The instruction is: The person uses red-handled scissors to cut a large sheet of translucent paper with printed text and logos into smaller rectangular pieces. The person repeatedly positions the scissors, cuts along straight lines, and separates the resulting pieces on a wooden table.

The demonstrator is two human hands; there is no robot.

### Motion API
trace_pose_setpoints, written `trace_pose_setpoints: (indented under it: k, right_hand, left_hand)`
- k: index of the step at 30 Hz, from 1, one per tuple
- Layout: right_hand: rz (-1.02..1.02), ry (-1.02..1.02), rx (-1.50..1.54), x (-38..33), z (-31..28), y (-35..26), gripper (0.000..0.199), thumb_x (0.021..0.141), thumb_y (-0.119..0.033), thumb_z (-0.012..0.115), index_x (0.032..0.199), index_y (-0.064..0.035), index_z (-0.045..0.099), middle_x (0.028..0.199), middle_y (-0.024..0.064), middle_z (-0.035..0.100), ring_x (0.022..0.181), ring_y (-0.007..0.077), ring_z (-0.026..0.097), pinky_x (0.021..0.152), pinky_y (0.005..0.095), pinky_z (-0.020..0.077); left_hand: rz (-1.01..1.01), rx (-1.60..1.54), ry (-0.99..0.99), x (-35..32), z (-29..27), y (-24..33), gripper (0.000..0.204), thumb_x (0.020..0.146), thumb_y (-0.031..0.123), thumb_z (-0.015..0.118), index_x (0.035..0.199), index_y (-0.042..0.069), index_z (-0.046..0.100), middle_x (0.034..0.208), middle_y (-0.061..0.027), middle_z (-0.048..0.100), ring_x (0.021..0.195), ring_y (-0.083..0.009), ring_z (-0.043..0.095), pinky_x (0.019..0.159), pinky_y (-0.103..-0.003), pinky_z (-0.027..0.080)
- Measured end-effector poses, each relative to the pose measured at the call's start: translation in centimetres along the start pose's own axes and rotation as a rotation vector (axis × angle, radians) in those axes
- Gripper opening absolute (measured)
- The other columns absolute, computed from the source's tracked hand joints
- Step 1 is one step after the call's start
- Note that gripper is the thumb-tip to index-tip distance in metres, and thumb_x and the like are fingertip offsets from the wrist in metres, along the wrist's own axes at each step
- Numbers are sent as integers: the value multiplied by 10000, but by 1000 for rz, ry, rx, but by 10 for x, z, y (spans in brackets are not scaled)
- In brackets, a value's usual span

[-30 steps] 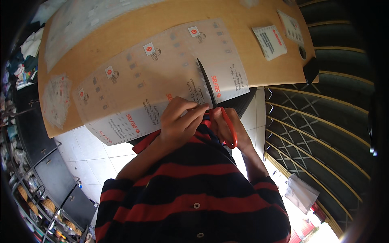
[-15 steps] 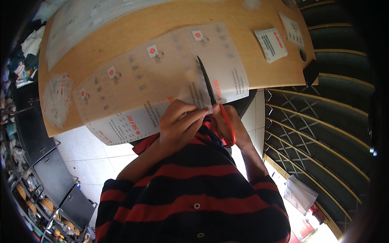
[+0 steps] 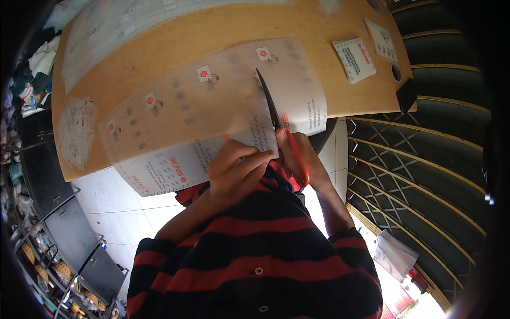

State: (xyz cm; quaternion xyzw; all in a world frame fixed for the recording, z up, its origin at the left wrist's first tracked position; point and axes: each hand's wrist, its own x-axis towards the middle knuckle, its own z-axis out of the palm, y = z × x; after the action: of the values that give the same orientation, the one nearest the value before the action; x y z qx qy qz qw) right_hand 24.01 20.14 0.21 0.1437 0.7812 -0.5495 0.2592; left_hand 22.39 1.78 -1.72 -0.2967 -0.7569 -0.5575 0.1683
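A wide, thin, translucent printed sheet [image 3: 175, 125] lies over the table's near edge, and its front part hangs toward me. Rows of small stamp-like squares and red and grey print run across it. My left hand [image 3: 236, 167] pinches the sheet's near edge, just left of the cut. My right hand [image 3: 295, 154] is closed round the red handles of a pair of scissors [image 3: 269, 101]. The dark blades point away from me across the sheet, between its large left part and a narrower strip on the right. The scissors' lower blade is mostly hidden.
Cut printed pieces [image 3: 355, 60] lie at the table's right, near a round hole. A pile of clear printed pieces [image 3: 77, 132] is on the left, and more film [image 3: 122, 32] lies along the back. Dark drawers [image 3: 71, 223] stand left; a folding metal gate [image 3: 414, 159] is at right.
The sheet has shifted slightly toward me and its hanging edge sits lower. The scissors have moved a little forward and left, with the blades closer together. My left hand keeps its pinch.
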Motion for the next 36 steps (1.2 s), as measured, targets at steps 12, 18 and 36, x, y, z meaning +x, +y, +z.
trace_pose_setpoints:
  k: [12,18,36]
  right_hand:
    - [60,2,-14,5,2,-16,828,994,-636,340,580,58,522,410,96,470,350,201,529,407,315,467]
    - [69,16,17,6,4,-21,821,1003,-616,335,574,60,519,404,103,456,370,226,550,454,327,499]
    - [68,15,-10,7,4,-27,747,1019,-580,336,634,37,509,408,72,429,361,187,516,406,334,439]
  left_hand:
    - [-22,-23,19,-4,-2,6,284,674,-72,749,943,18,737,803,-59,614,678,-192,592,562,-309,470]
    - [-13,-30,8,-6,-5,11,302,680,-106,748,954,17,730,831,-58,617,688,-185,604,567,-302,459]
    - [-24,-43,-2,-15,-12,19,321,659,-96,759,950,39,741,825,-46,595,678,-191,600,575,-314,468]
